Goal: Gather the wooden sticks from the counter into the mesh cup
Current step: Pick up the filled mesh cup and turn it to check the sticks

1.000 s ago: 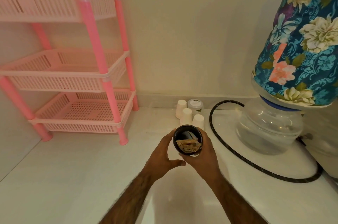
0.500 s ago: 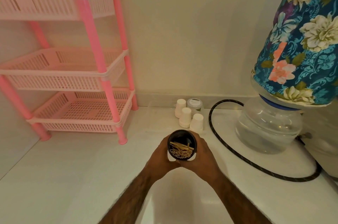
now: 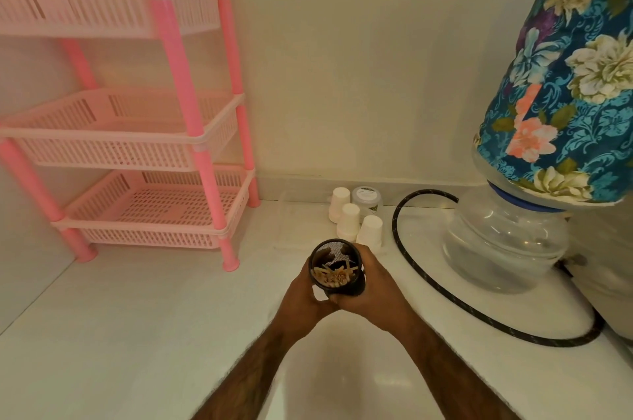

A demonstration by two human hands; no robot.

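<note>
Both hands are wrapping around the black mesh cup (image 3: 334, 252) in the middle of the white tabletop (image 3: 137, 334). The left hand (image 3: 303, 294) is gripping its left side and the right hand (image 3: 375, 286) is curling round its right side, with the fingers of the two meeting under the near wall of the cup. The cup's mouth is facing up toward the camera, and the wooden sticks (image 3: 334, 277) are lying in a loose bundle inside it, against the near wall. The hands are hiding the cup's base, so it is not possible to tell whether it is resting on the tabletop. Just behind the cup, three white paper cups (image 3: 347, 221) are standing upside down beside a small lidded jar (image 3: 366, 198). A black hose (image 3: 428, 286) is looping across the tabletop to the right, around a clear water bottle (image 3: 503, 241) that is wearing a floral cover (image 3: 565, 77). A pink three-tier rack (image 3: 137, 111) is standing at the back left, against the wall.
</note>
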